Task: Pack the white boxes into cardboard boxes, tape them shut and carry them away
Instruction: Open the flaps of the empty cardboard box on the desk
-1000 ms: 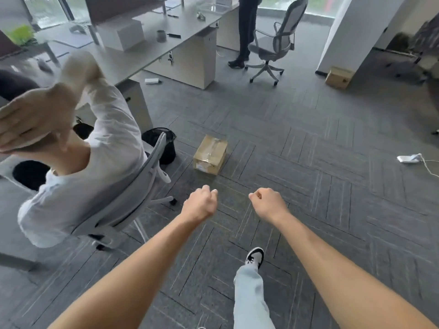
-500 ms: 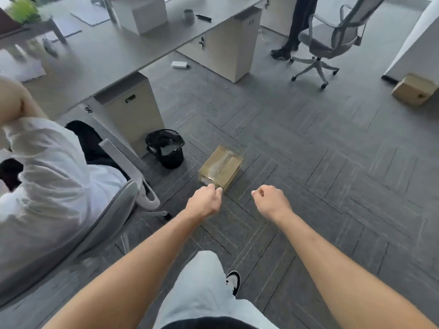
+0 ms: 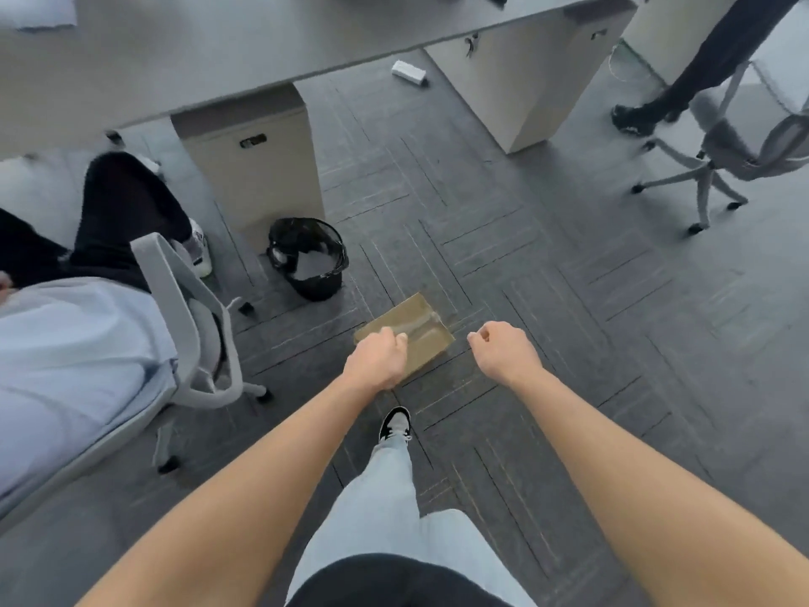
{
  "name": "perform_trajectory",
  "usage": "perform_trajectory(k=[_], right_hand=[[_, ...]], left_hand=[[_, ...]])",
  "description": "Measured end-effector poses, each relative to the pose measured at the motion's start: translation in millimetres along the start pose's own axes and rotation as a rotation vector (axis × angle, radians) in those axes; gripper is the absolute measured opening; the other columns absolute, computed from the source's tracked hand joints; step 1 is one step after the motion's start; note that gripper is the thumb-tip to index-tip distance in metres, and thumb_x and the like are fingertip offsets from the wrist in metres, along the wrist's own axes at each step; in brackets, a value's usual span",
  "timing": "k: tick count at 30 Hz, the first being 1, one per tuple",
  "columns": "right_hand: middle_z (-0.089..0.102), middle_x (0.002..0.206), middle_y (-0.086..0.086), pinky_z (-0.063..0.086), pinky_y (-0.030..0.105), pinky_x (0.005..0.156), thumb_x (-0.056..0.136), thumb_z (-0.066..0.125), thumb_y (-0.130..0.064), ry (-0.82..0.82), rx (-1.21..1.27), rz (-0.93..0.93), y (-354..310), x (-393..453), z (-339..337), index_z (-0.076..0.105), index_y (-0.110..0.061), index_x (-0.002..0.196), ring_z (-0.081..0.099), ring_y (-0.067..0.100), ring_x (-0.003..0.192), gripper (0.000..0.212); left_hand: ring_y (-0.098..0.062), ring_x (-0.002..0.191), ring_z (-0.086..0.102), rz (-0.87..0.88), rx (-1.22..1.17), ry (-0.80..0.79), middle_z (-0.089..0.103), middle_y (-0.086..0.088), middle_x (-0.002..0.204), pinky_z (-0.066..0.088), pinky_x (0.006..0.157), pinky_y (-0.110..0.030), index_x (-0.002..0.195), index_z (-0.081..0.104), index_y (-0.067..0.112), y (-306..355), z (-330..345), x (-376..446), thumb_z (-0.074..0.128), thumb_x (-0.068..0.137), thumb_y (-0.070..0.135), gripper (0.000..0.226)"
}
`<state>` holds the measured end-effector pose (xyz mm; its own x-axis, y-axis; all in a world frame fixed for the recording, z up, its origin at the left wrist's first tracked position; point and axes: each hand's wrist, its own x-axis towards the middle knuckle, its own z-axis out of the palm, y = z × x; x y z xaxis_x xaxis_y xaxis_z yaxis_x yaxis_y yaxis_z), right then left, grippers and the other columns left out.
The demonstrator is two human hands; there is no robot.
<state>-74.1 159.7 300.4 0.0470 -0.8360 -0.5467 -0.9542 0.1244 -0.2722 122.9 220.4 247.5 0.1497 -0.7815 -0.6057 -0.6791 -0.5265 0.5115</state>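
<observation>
Open carpet (image 3: 569, 343) spreads right of the taped cardboard box (image 3: 420, 326) at frame centre, its long axis running upper-right to lower-left, beneath the empty, curled left hand (image 3: 376, 359) and right hand (image 3: 503, 348).

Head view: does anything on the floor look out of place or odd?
Two things. A taped cardboard box lies alone on the carpet in the walkway, askew to the tile lines, beside the black bin. A small white box lies loose on the floor by the desk cabinet. Nothing looks spilled or damaged.

hands (image 3: 440, 352) fisted, empty; taped cardboard box (image 3: 416, 330) on carpet (image 3: 569, 343)
</observation>
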Motion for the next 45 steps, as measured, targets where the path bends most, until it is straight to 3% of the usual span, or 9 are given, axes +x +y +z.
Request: perform_trajectory(k=[7, 16, 19, 26, 33, 35, 40, 43, 45], right_hand=[[0.063, 0.077, 0.002, 0.04, 0.031, 0.056, 0.103, 0.043, -0.034, -0.077, -0.1, -0.174, -20, 111, -41, 0.059, -0.01, 0.087, 0.059, 0.022, 0.071, 0.033], [0.063, 0.092, 0.001, 0.046, 0.034, 0.071, 0.103, 0.045, -0.034, -0.15, -0.104, -0.256, 36, 247, -4, 0.06, -0.015, 0.099, 0.06, 0.023, 0.087, 0.024], [0.061, 0.084, 0.003, 0.041, 0.032, 0.063, 0.1, 0.043, -0.029, -0.176, -0.157, -0.322, 68, 285, 30, 0.057, -0.013, 0.088, 0.057, 0.027, 0.08, 0.024], [0.066, 0.113, 0.011, 0.045, 0.036, 0.075, 0.101, 0.044, -0.028, -0.237, -0.194, -0.354, 135, 375, 134, 0.059, -0.005, 0.121, 0.054, 0.027, 0.092, 0.034], [0.058, 0.124, 0.016, 0.043, 0.038, 0.077, 0.101, 0.045, -0.033, -0.229, -0.215, -0.315, 162, 494, 262, 0.052, -0.004, 0.128, 0.057, 0.034, 0.105, 0.04], [0.055, 0.127, 0.016, 0.045, 0.041, 0.081, 0.102, 0.044, -0.037, -0.215, -0.216, -0.329, 166, 527, 298, 0.05, -0.003, 0.127, 0.055, 0.034, 0.11, 0.042], [0.043, 0.147, 0.021, 0.046, 0.05, 0.101, 0.102, 0.047, -0.046, -0.192, -0.192, -0.297, 176, 590, 364, 0.032, 0.001, 0.148, 0.049, 0.039, 0.129, 0.068], [0.046, 0.146, 0.021, 0.047, 0.049, 0.099, 0.1, 0.045, -0.058, -0.197, -0.132, -0.237, 180, 616, 390, 0.028, 0.001, 0.15, 0.053, 0.039, 0.126, 0.079], [0.054, 0.134, 0.018, 0.051, 0.044, 0.086, 0.101, 0.042, -0.061, -0.218, -0.056, -0.187, 182, 624, 401, 0.03, 0.0, 0.147, 0.059, 0.035, 0.109, 0.077]], left_hand=[[-0.034, 0.116, 0.054, -0.136, -0.03, 0.04, 0.059, -0.014, 0.128, 0.045, 0.097, -0.047, 0.122, 0.054, 0.008, 33, -11, 78, 0.023, 0.104, 0.042, 0.049], [-0.033, 0.111, 0.053, -0.352, -0.09, 0.174, 0.06, -0.016, 0.122, 0.039, 0.08, -0.038, 0.117, 0.054, 0.005, 27, 57, 162, 0.025, 0.107, 0.038, 0.045], [-0.033, 0.109, 0.055, -0.443, -0.138, 0.203, 0.061, -0.015, 0.12, 0.046, 0.088, -0.042, 0.117, 0.052, 0.006, 17, 103, 187, 0.025, 0.106, 0.039, 0.044], [-0.032, 0.111, 0.056, -0.589, -0.222, 0.195, 0.057, -0.014, 0.126, 0.049, 0.088, -0.044, 0.135, 0.045, 0.007, -33, 226, 266, 0.028, 0.105, 0.046, 0.052], [-0.033, 0.119, 0.053, -0.665, -0.295, 0.239, 0.053, -0.014, 0.133, 0.048, 0.097, -0.049, 0.139, 0.042, 0.006, -125, 317, 374, 0.034, 0.103, 0.051, 0.058], [-0.033, 0.126, 0.049, -0.686, -0.316, 0.279, 0.048, -0.014, 0.14, 0.046, 0.1, -0.049, 0.143, 0.039, 0.005, -152, 335, 407, 0.037, 0.103, 0.051, 0.061], [-0.035, 0.131, 0.046, -0.756, -0.408, 0.403, 0.042, -0.015, 0.147, 0.045, 0.101, -0.048, 0.147, 0.031, 0.005, -203, 374, 468, 0.044, 0.098, 0.056, 0.072], [-0.036, 0.132, 0.046, -0.807, -0.518, 0.471, 0.041, -0.016, 0.15, 0.042, 0.1, -0.044, 0.151, 0.024, 0.005, -220, 387, 493, 0.045, 0.099, 0.056, 0.075], [-0.036, 0.13, 0.048, -0.844, -0.63, 0.501, 0.044, -0.015, 0.148, 0.042, 0.099, -0.043, 0.149, 0.027, 0.008, -226, 394, 501, 0.045, 0.1, 0.053, 0.069]])
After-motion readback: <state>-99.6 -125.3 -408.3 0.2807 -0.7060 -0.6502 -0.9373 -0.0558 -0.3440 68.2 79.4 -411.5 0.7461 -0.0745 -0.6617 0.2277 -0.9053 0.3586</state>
